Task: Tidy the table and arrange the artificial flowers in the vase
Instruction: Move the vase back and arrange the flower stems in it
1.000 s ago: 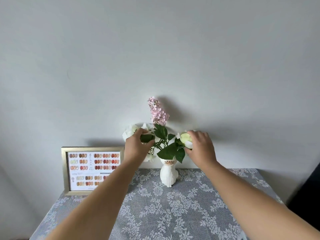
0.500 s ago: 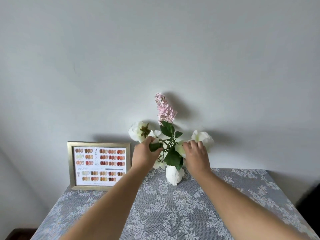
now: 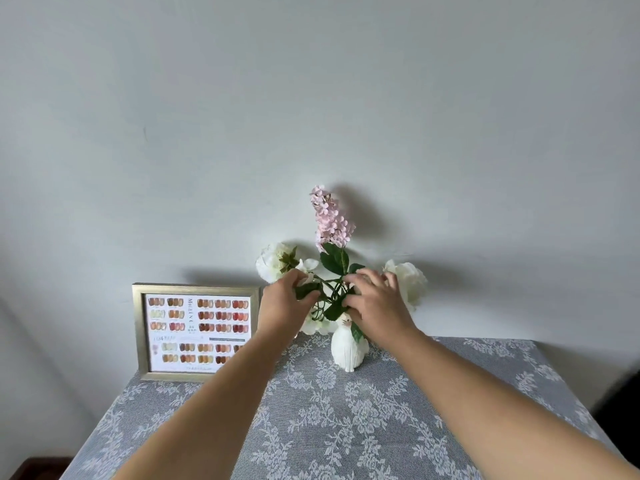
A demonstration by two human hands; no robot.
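A small white cat-shaped vase (image 3: 347, 349) stands at the back of the table near the wall. Out of it rise a tall pink flower spike (image 3: 329, 219), a white bloom on the left (image 3: 274, 261) and a white bloom on the right (image 3: 408, 280), with green leaves (image 3: 334, 261) between them. My left hand (image 3: 284, 304) pinches a green leaf on the left side of the bunch. My right hand (image 3: 375, 304) is closed on the leaves and stems just above the vase mouth, hiding them.
A gold picture frame (image 3: 140, 327) with a nail colour chart leans against the wall at the back left. The table is covered by a grey lace cloth (image 3: 346, 427). A plain wall stands right behind the vase. The table edge falls away on the right.
My right hand has slid left, off the right white bloom and onto the stems in the middle. My left hand still holds its leaf. The vase has turned so its cat face shows.
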